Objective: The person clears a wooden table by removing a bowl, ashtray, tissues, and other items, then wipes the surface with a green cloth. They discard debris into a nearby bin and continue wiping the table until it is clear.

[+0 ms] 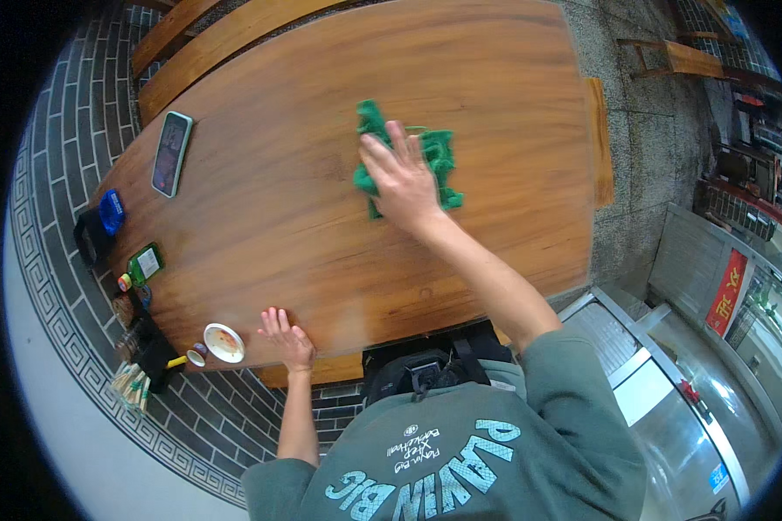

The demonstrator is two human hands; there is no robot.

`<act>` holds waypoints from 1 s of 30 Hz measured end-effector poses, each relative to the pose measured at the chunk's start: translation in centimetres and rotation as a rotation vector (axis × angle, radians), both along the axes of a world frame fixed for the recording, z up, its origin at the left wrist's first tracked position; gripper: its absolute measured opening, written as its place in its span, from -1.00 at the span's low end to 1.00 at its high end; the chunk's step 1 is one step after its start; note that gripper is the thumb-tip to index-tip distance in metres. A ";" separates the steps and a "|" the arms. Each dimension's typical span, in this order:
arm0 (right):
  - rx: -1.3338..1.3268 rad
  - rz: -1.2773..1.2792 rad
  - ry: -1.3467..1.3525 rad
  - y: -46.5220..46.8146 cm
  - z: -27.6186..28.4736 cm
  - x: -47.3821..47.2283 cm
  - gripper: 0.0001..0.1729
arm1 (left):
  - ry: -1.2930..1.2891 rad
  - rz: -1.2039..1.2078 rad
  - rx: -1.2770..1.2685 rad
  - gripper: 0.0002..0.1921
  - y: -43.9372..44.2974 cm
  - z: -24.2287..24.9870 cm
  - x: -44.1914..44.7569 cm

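My right hand (404,179) presses a crumpled green cloth (438,156) against the wooden tabletop (287,163), its fingers laid over the cloth. Folds of the cloth stick out on both sides of the hand; the part under the palm is hidden. Close to the table's near edge, my left hand (290,342) holds nothing, with its fingers a little apart. Left of it stands a small white dish (224,343) with reddish-brown residue inside. A small cup (196,357) is beside the dish.
A phone (172,154) lies at the table's far left. Along the brick wall are a blue packet (111,212), a green bottle (144,262) and a black holder (153,352) near bundled sticks (130,385). Wooden benches (234,49) border the far side; a metal-framed cabinet (671,417) stands right.
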State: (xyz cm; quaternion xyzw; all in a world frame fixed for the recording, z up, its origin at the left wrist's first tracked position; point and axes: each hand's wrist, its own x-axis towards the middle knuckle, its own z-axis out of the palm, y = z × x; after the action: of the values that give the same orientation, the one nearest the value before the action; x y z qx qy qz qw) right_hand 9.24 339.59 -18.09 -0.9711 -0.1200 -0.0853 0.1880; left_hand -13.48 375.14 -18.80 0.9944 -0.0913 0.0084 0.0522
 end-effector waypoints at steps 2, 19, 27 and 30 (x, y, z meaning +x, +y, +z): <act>-0.037 -0.095 0.025 -7.1 0.9 -1.0 -0.41 | 0.010 0.015 0.026 -0.50 -0.1 0.1 0.0; 0.060 -1.101 -0.162 -34.4 4.4 -16.8 -0.60 | 0.180 0.191 -0.233 -0.38 -5.4 4.8 1.1; 0.249 -0.700 -0.078 -7.7 1.7 -13.0 -0.61 | 0.301 0.643 -0.965 -0.63 0.6 12.3 -3.7; 0.225 -0.467 -0.070 1.6 1.8 -9.4 -0.62 | 0.093 0.469 -0.525 -0.56 8.5 14.0 -3.9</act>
State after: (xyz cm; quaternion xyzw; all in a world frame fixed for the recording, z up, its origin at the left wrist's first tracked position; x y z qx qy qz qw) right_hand -0.13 341.16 -16.30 -0.9418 0.1114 -0.1728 0.2658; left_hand -17.36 383.65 -4.79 0.9403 0.1472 -0.0022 0.3068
